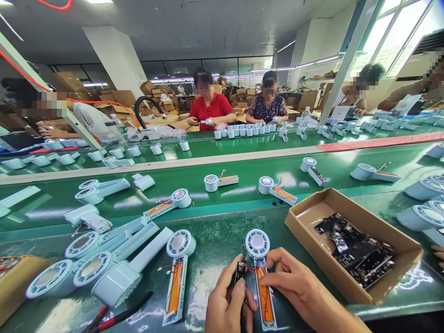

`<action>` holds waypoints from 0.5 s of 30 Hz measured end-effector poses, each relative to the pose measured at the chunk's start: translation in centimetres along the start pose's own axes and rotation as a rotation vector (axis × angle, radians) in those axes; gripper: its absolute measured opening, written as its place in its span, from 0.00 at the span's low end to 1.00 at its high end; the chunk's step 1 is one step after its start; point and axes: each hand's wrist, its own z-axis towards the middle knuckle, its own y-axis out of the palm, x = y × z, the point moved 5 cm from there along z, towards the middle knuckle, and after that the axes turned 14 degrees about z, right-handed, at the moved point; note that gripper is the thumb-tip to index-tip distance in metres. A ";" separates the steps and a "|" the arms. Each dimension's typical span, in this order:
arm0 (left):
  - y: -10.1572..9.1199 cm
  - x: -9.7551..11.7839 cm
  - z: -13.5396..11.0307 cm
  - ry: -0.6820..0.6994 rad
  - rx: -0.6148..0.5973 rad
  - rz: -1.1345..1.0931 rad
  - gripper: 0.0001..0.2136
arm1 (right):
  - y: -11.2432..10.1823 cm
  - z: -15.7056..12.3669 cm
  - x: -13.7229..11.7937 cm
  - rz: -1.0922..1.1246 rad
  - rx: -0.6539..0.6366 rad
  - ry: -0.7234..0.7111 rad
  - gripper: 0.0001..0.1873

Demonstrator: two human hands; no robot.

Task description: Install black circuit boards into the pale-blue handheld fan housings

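An opened white handheld fan half (261, 273) lies on the green bench in front of me, round grille at the top, orange battery in its handle. My left hand (227, 303) pinches a small black circuit board (239, 273) wired to that fan by thin red leads. Curled fingers of my right hand (298, 286) rest on the right edge of the fan's handle by the battery. A second opened fan half (177, 273) lies just to the left.
A cardboard tray (378, 231) with several black circuit boards sits at the right. Assembled white fans (93, 266) pile up at the left beside red-handled cutters (118, 317). More fan parts ride the green conveyor (243, 166). Other people work across it.
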 end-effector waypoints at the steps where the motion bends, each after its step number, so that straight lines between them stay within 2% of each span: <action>1: 0.0 0.0 0.0 -0.003 0.003 0.001 0.34 | -0.1 0.0 -0.3 -0.050 -0.049 -0.002 0.16; 3: 0.0 0.1 0.0 -0.004 0.002 0.012 0.33 | -0.3 0.3 -0.8 -0.131 -0.121 -0.012 0.17; 5: 0.0 0.3 0.0 0.001 -0.009 0.027 0.33 | -0.6 0.7 -1.1 -0.145 -0.134 -0.045 0.16; 8: 0.0 0.2 0.1 -0.012 -0.024 0.016 0.34 | -0.8 1.2 -0.6 -0.078 -0.061 -0.086 0.15; 11: 0.1 0.0 0.1 -0.009 -0.027 0.011 0.36 | -0.5 1.5 0.3 0.094 0.042 -0.078 0.16; 13: 0.2 -0.2 0.2 0.015 -0.026 0.037 0.35 | 0.0 1.7 0.8 0.251 0.109 0.000 0.14; 15: 0.2 -0.4 0.2 0.039 -0.021 0.066 0.33 | 0.4 1.9 1.3 0.391 0.197 0.156 0.11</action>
